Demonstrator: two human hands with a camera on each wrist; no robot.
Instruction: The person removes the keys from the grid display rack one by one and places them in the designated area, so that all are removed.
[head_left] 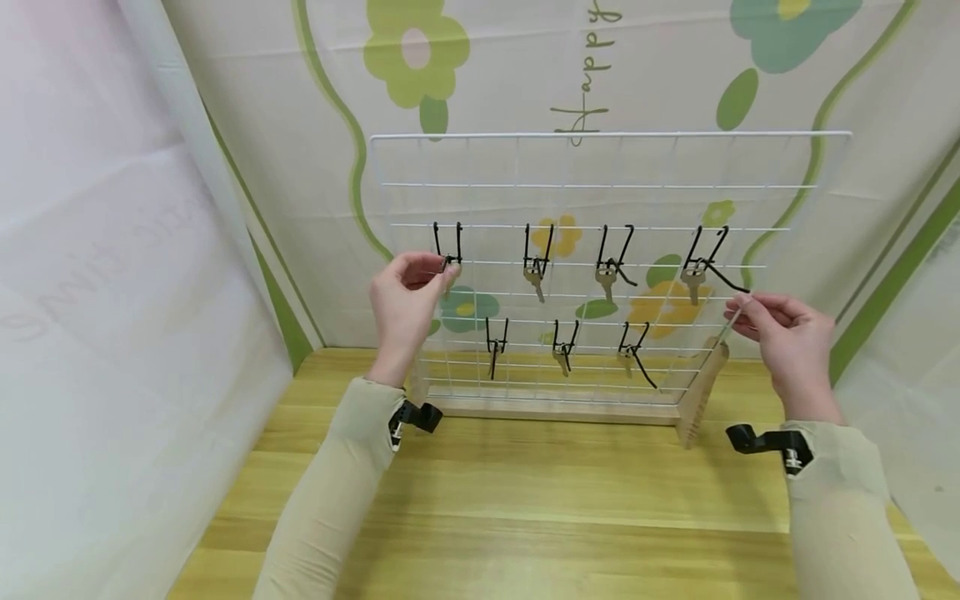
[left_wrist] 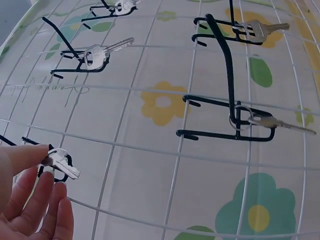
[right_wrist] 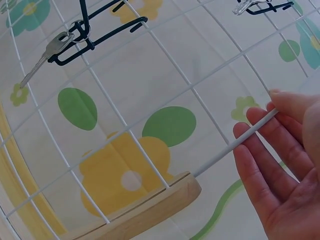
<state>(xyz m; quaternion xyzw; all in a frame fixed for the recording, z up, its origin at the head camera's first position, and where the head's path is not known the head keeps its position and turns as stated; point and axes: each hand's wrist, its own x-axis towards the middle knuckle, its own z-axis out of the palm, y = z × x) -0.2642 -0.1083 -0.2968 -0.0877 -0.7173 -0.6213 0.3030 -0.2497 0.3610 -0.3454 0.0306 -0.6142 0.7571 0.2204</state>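
Note:
A white wire grid panel stands upright in a wooden base, with black hooks in two rows. My left hand is at the leftmost upper hook, where thumb and fingertips pinch a silver key by its head end, against the hook's tip. Fingers partly hide the key's ring. At the panel's right edge, my right hand holds the side wire between thumb and fingers. Keys such as this one hang from the other hooks by small rings.
Behind the panel hangs a pale cloth printed with flowers and leaves. More cloth walls off the left side. The panel's base stands on a wood-grain tabletop, toward its back edge.

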